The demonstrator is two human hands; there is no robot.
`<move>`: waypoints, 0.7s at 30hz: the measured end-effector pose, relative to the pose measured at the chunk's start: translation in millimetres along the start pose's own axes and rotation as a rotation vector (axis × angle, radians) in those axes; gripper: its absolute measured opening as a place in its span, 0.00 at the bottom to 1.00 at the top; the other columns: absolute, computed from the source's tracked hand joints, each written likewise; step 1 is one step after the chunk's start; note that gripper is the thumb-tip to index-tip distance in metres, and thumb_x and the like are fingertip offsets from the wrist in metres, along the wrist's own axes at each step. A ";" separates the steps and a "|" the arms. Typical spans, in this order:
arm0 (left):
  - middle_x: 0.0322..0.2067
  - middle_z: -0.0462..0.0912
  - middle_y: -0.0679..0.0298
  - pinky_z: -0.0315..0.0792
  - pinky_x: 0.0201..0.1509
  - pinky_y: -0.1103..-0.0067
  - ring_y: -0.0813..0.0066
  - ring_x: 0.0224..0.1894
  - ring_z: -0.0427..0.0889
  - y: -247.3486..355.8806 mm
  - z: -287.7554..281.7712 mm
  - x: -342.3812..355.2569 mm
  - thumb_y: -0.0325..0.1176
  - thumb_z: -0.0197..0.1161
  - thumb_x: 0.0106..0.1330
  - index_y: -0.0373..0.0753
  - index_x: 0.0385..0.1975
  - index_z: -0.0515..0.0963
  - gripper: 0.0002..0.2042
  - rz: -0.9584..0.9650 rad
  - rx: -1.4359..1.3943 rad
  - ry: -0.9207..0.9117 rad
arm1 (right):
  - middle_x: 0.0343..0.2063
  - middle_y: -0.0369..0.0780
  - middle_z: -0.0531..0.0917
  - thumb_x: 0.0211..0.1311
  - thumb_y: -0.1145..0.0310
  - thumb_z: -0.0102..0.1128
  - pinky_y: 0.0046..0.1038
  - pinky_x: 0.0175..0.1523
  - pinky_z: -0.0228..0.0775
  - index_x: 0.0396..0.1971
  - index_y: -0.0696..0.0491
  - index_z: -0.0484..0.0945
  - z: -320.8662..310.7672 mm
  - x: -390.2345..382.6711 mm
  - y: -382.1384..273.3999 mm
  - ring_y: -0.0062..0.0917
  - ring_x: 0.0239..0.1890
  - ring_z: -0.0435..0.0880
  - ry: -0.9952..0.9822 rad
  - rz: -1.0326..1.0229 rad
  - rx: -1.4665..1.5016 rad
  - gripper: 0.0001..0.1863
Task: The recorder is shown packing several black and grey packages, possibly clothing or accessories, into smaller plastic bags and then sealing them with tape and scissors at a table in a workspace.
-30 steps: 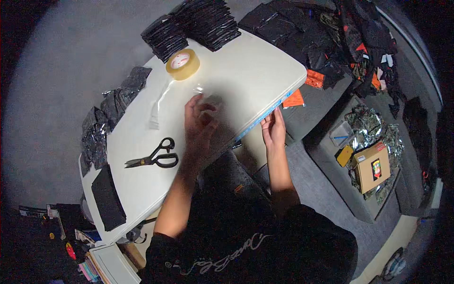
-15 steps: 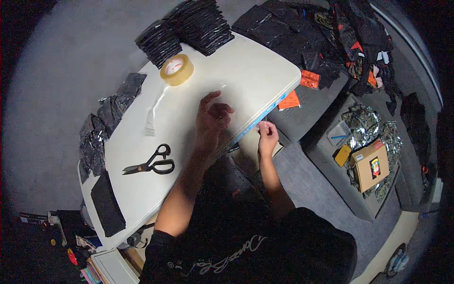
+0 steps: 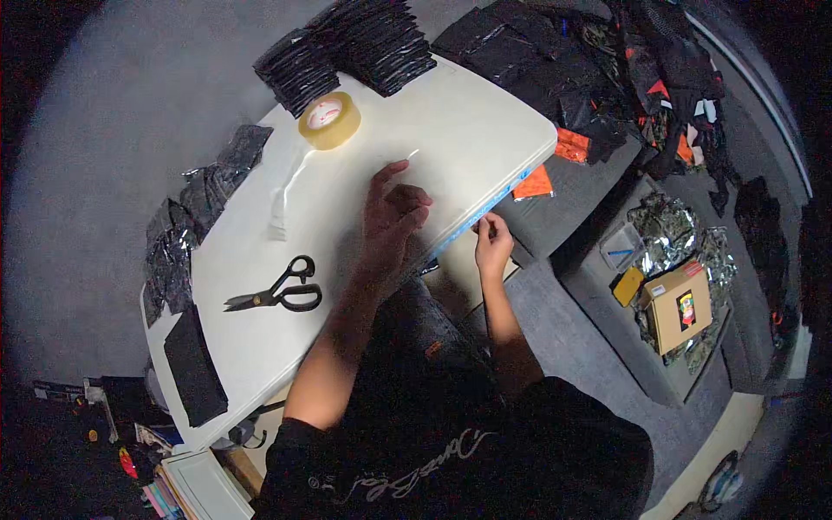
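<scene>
1. In the last second the right hand [image 3: 492, 247] has gone from spread fingers to bunched fingertips, at the blue strip [image 3: 468, 224] on the counter [image 3: 459, 113] edge; the left hand [image 3: 397, 217] has shifted toward 3 o'clock. So fingertips, rather than an open palm, are now at that edge.
2. Left hand: over the counter, index raised apart, other fingers curled toward the thumb. It looks dark there, and a pale glint [image 3: 414, 154] beyond the index may be clear film; I cannot tell whether the hand grips it.
3. Right hand: between 3 and 4 o'clock from the left, fingertips gathered; whether they pinch anything, I cannot tell.
4. Tape: one roll [image 3: 336, 135] at 11 o'clock from the left hand, with one loose strip [image 3: 284, 204] at 9, running from the roll toward 7. Neither hand touches the roll.
5. Scissors [image 3: 273, 298]: one pair, at 8 o'clock, lying untouched.
6. Black goods: two stacks [image 3: 373, 48] past the roll at 11; one flat sheet [image 3: 195, 366] at 8, farther out; crumpled bags [image 3: 178, 238] at 9, too merged to count.
7. Off the counter: two orange packets [image 3: 533, 183] near 2 o'clock; one box [image 3: 679, 308] between 3 and 4.
</scene>
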State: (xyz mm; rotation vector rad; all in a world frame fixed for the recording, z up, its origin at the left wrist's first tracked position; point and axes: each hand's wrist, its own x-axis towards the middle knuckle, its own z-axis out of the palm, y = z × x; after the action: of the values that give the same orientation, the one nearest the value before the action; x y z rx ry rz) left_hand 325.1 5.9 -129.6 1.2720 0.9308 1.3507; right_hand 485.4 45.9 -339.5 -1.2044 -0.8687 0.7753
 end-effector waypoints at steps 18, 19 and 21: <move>0.39 0.83 0.59 0.77 0.47 0.79 0.77 0.39 0.81 -24.0 24.6 26.0 0.15 0.63 0.58 0.39 0.60 0.65 0.29 0.411 0.534 -0.101 | 0.26 0.34 0.77 0.63 0.76 0.66 0.20 0.31 0.71 0.35 0.61 0.83 -2.9 27.0 -31.0 0.14 0.23 0.71 0.561 -0.196 -0.137 0.05; 0.39 0.83 0.59 0.77 0.47 0.79 0.77 0.39 0.81 -21.3 31.8 27.8 0.15 0.63 0.58 0.39 0.60 0.65 0.29 0.411 0.531 -0.112 | 0.28 0.36 0.78 0.61 0.77 0.67 0.21 0.31 0.72 0.35 0.61 0.83 -4.9 25.1 -40.1 0.16 0.26 0.74 0.578 -0.137 0.004 0.04; 0.44 0.83 0.56 0.77 0.44 0.80 0.78 0.38 0.81 -15.8 45.8 30.6 0.15 0.63 0.57 0.39 0.61 0.63 0.30 0.289 0.373 -0.161 | 0.28 0.37 0.77 0.63 0.81 0.64 0.18 0.32 0.78 0.33 0.63 0.82 -10.8 27.7 -42.9 0.14 0.27 0.75 0.628 -0.189 0.031 0.02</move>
State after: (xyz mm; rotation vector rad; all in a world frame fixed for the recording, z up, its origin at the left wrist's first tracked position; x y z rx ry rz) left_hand 375.0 34.0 -132.1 1.8305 0.9387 1.3047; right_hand 510.0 56.9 -294.8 -1.2175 -0.4358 0.2250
